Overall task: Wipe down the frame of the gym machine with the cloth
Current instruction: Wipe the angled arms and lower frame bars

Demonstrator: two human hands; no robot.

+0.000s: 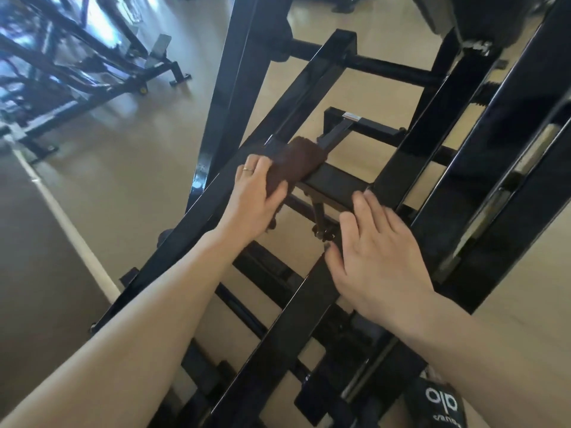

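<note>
The gym machine's black steel frame (296, 97) fills the middle and right of the head view, with long square beams and a short crossbar (335, 180) between them. A dark brown cloth (295, 160) is draped over the left end of that crossbar. My left hand (255, 200), with a ring on one finger, holds the cloth against the crossbar, its fingers curled round the cloth's near side. My right hand (375, 256) hovers open with spread fingers over the right beam, its fingertips near the crossbar's right end.
Beige floor shows between the beams, and a white line (65, 220) borders darker flooring at the left. Another black machine (102, 66) stands at the far left. A dark bag with white lettering (441, 403) lies at the bottom right.
</note>
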